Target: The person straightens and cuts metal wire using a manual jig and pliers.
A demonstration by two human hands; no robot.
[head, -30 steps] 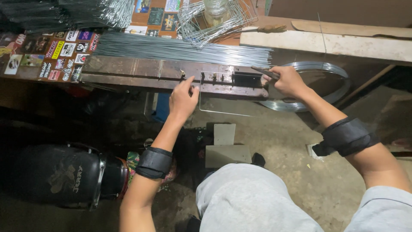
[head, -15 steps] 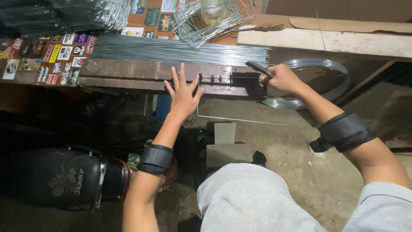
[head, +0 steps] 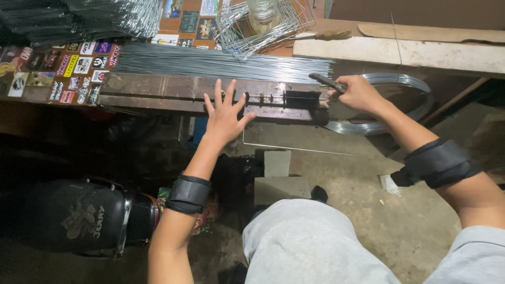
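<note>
My left hand (head: 224, 117) hovers with fingers spread at the front edge of a long rusty metal wire-bending jig (head: 158, 90) on the bench. My right hand (head: 359, 93) is closed around the jig's dark lever handle (head: 325, 81), which is tilted up to the left. A thin wire (head: 273, 97) runs along the jig between small pins to a dark block (head: 302, 99). A bent length of wire (head: 294, 147) hangs just below the jig's front edge. Both forearms wear black bands.
A bundle of straight cut wires (head: 221, 62) lies behind the jig. A coil of wire (head: 389, 105) sits at the right, bent wire frames (head: 263, 23) at the back, a wooden plank (head: 410, 52) beyond. A black helmet-like object (head: 73, 221) sits low left; blocks (head: 279, 176) lie on the floor.
My left hand let go of the jig and opened its fingers wide. My right hand swung the lever handle up and leftward. A bent wire now hangs below the jig.
</note>
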